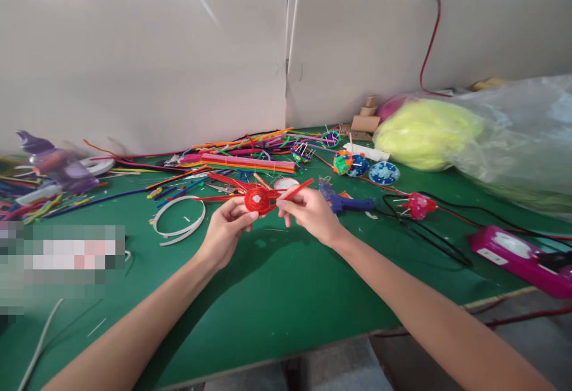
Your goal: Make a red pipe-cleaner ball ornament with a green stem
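Just above the table, my left hand pinches the rim of a round red coil of pipe cleaner with a pale spot at its centre. To its right, my right hand is closed on a red pipe cleaner, whose free end sticks out above the fingers. The strip seems to run toward the coil, but the fingers hide part of it. Behind the hands lies a pile of coloured pipe cleaners. A blue glue gun rests close beyond my right hand.
Small decorated balls and a blue dotted disc sit at the back right. A red piece with white sticks lies near black cables and a magenta power strip. A plastic bag bulges at right; a white band lies left.
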